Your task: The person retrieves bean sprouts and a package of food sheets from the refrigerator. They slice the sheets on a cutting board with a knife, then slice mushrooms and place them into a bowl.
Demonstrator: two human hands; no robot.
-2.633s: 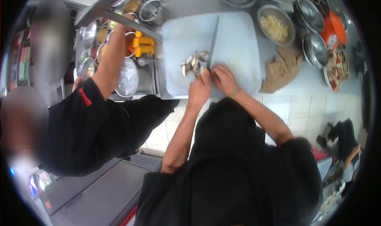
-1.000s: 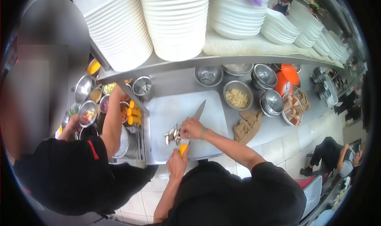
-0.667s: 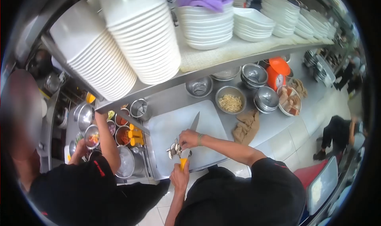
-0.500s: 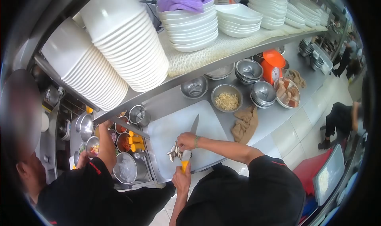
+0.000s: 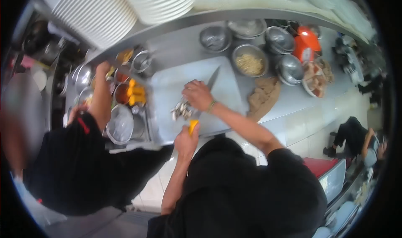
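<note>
My left hand (image 5: 186, 141) is wrapped round the yellow handle (image 5: 193, 127) of a knife at the near edge of a white cutting board (image 5: 167, 83). The knife's blade (image 5: 215, 76) slants away to the upper right, partly hidden under my right hand (image 5: 197, 95). That hand is over the blade, palm down, fingers apart; its fingertips are blurred. Just below and left of it lie sliced mushrooms (image 5: 181, 111) on the board.
A bowl of pale strips (image 5: 249, 64), a brown cloth (image 5: 264, 96), stacked metal bowls (image 5: 290, 69) and an orange scale (image 5: 306, 44) are on the right. Stacked white dishes (image 5: 94, 14) fill the shelf above. A co-worker's arm (image 5: 101, 98) reaches over ingredient containers at left.
The view has tilted down, showing less of the shelf. My right hand has risen slightly off the mushrooms, its fingers spreading. My left hand still holds the knife.
</note>
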